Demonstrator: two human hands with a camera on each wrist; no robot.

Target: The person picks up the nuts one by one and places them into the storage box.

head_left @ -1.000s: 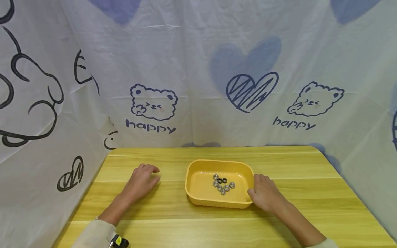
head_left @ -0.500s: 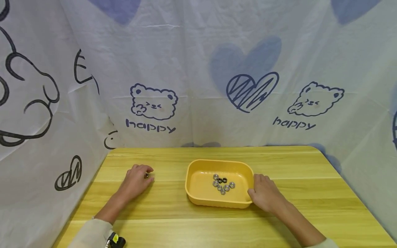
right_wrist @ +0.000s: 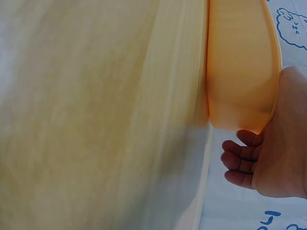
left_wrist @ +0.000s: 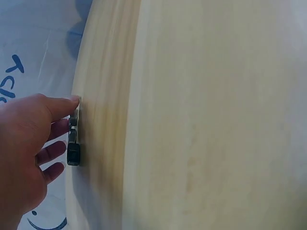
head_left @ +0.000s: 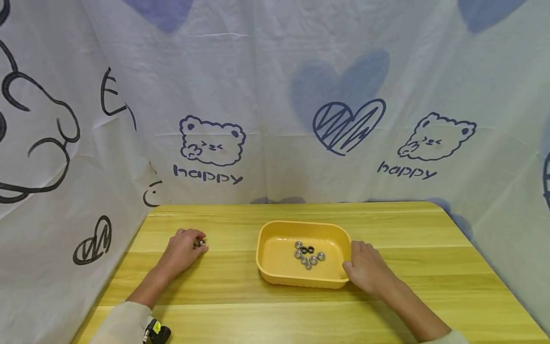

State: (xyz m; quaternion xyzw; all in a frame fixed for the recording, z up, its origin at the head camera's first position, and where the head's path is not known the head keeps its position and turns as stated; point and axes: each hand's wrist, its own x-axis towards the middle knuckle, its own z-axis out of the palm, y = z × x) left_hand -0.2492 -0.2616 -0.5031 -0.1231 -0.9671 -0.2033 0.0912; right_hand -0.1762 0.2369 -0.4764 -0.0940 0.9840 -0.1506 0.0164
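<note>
My left hand (head_left: 182, 249) is low at the table's left, its thumb and fingers parted around a few small metal nuts (head_left: 201, 243). In the left wrist view, silver nuts and a black nut (left_wrist: 73, 155) lie in a row on the wood. The thumb tip is right at the row's end, and the fingers (left_wrist: 52, 153) are bent behind it with gaps. My right hand (head_left: 370, 268) grips the right end of a yellow plastic tray (head_left: 296, 281), thumb over the rim and fingers outside. Several silver nuts (head_left: 313, 260) and two black nuts (head_left: 311, 249) lie inside.
The wood-grain table (head_left: 240, 315) ends at a white cloth (head_left: 275, 157) printed with bears and hearts, hanging behind and at the sides. A small black device (head_left: 158, 332) is strapped at my left sleeve.
My left hand has slid a little to the left, and the nuts beside its fingers have come into sight. My right hand and the tray have stayed in place.
</note>
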